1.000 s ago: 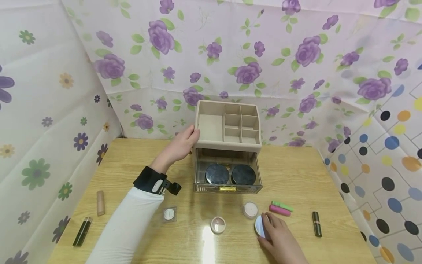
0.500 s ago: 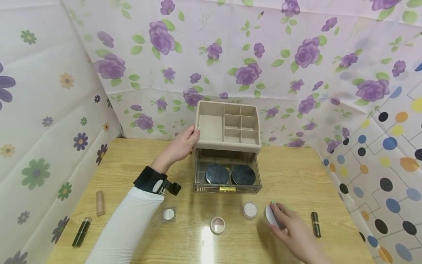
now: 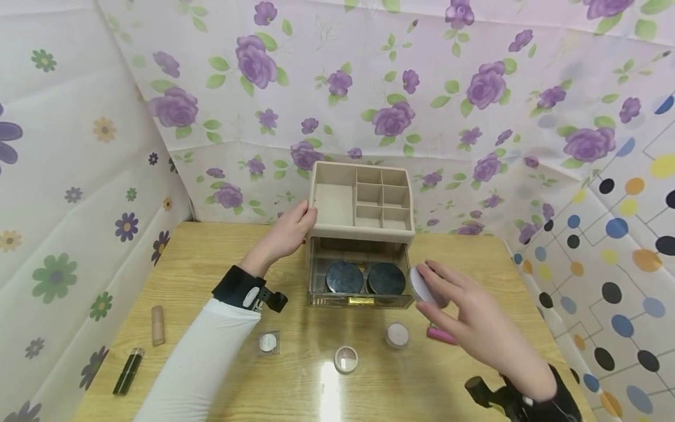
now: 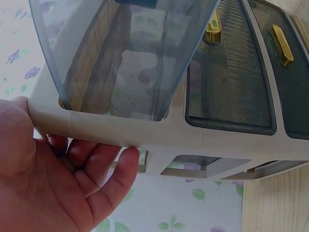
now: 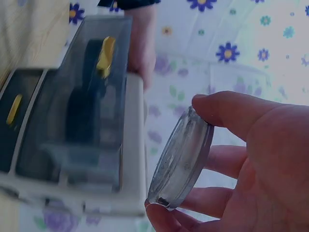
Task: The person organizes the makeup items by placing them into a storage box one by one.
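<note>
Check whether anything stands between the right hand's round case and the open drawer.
Nothing visible stands between the round case and the drawer except the drawer's own right wall; two dark round cases lie inside.

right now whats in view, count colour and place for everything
table: 1, yellowish, below
patterned cloths: 3, pale, back and sides
organizer: 1, beige, rear centre
open drawer: 1, smoky, organizer front
shut drawers: 2, dark, beneath
containers: 2, black, in open drawer
jar: 1, pinkish, centre right
compact: 1, pinkish, front centre
square case: 1, clear, centre left
light tube: 1, beige, left
dark tube: 1, black, front left
pink tube: 1, pink, right
green item: 1, green, mostly hidden
round case: 1, clear, right of open drawer
wristbands: 2, black, wrists
sleeve: 1, white, left arm
left hand: 1, gripping organizer
right hand: 1, holding round case
</note>
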Demonstrator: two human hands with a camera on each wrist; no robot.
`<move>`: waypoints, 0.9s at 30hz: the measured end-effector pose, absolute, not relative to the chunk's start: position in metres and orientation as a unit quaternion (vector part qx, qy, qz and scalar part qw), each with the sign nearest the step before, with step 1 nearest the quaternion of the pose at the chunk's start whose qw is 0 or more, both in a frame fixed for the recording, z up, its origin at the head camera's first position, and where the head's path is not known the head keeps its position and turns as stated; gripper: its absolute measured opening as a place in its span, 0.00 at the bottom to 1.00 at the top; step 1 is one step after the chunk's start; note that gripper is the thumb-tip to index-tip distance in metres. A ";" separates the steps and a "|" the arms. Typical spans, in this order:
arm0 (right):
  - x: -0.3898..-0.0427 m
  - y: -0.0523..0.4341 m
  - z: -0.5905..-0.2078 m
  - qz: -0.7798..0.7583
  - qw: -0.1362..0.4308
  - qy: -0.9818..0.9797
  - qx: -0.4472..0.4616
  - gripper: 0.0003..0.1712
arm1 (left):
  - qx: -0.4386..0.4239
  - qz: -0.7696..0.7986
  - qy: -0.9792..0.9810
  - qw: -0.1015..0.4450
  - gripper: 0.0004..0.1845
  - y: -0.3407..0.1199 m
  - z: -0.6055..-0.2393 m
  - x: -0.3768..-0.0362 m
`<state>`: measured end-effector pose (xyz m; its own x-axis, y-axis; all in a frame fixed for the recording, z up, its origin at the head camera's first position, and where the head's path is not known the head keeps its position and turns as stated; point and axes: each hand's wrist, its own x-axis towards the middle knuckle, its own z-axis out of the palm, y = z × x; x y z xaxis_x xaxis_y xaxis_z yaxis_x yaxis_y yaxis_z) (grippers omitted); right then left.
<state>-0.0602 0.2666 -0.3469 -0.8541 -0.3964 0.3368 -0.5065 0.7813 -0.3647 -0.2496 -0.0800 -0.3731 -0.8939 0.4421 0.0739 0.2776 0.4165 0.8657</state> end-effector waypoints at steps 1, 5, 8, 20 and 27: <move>-0.065 0.261 -0.343 0.220 0.117 -0.937 0.246 0.35 | 0.215 0.495 0.838 0.083 0.21 -0.080 -0.373 -0.250; -0.084 0.240 -0.336 0.221 0.095 -0.933 0.266 0.35 | 0.213 0.500 0.835 0.083 0.22 -0.080 -0.374 -0.250; -0.099 0.226 -0.337 0.224 0.079 -0.934 0.268 0.35 | 0.215 0.497 0.836 0.081 0.22 -0.080 -0.376 -0.250; -0.133 0.197 -0.352 0.146 0.083 -0.940 0.297 0.29 | 0.224 0.487 0.841 0.077 0.22 -0.081 -0.377 -0.250; -0.140 0.185 -0.356 0.119 0.097 -0.942 0.297 0.15 | 0.225 0.484 0.842 0.074 0.21 -0.081 -0.375 -0.251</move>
